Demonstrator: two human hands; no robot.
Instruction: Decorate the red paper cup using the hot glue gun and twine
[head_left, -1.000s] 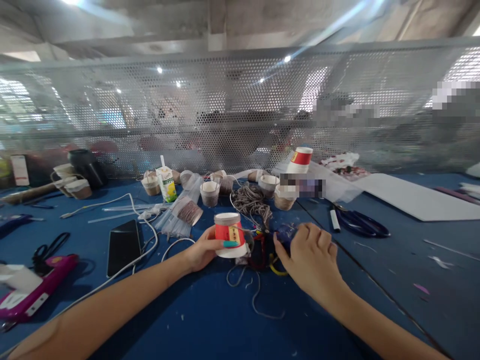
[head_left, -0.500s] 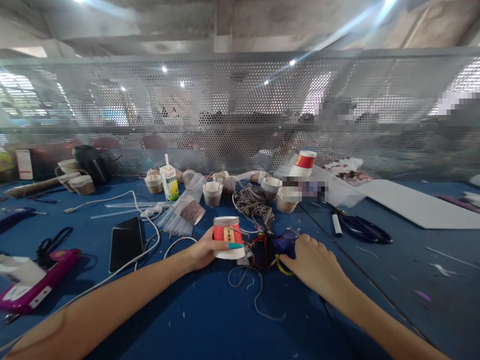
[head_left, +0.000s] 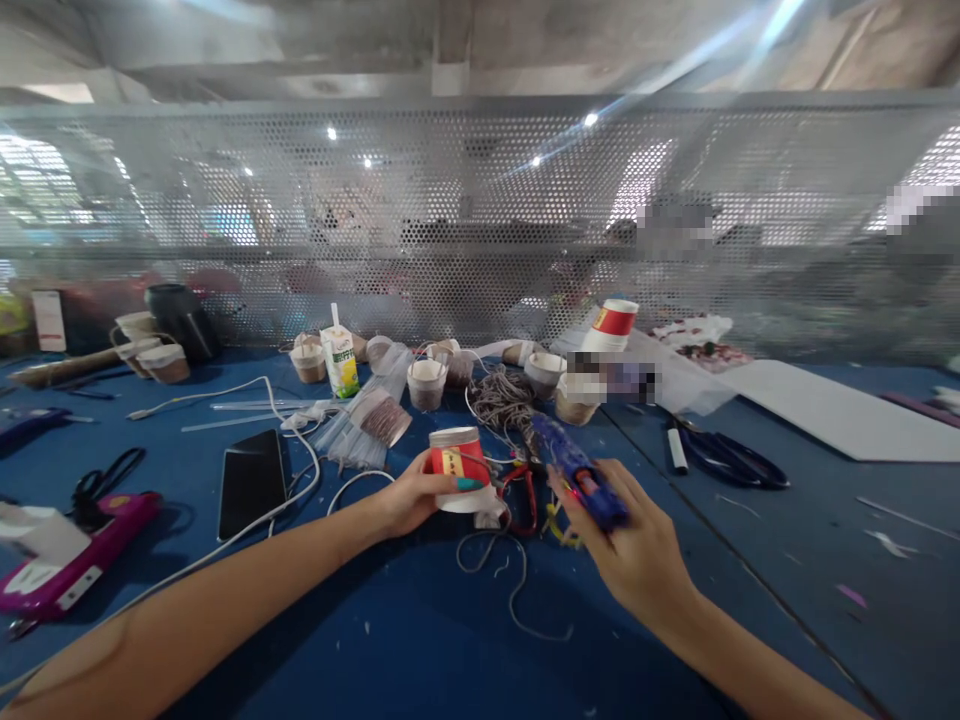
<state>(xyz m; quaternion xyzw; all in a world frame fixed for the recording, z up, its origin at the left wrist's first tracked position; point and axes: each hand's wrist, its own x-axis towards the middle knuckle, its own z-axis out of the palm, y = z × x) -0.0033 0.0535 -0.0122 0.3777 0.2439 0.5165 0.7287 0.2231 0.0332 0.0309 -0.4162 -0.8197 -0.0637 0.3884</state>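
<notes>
My left hand (head_left: 409,497) is wrapped around the upturned red paper cup (head_left: 455,467), pressing it to the blue table (head_left: 390,630). Just right of the cup, my right hand (head_left: 637,550) is closed around the blue glue gun (head_left: 577,472), nozzle aimed away. I judge 1 thing matters: swing the nozzle toward the cup slowly, clear of the twine (head_left: 506,398) behind the cup.

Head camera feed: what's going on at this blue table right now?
A person works at a cluttered blue table. The left hand holds an upside-down red and white paper cup on the table. The right hand holds a blue hot glue gun, its nozzle pointing away toward a heap of brown twine. More twine-wrapped cups, a smartphone and scissors lie around.
</notes>
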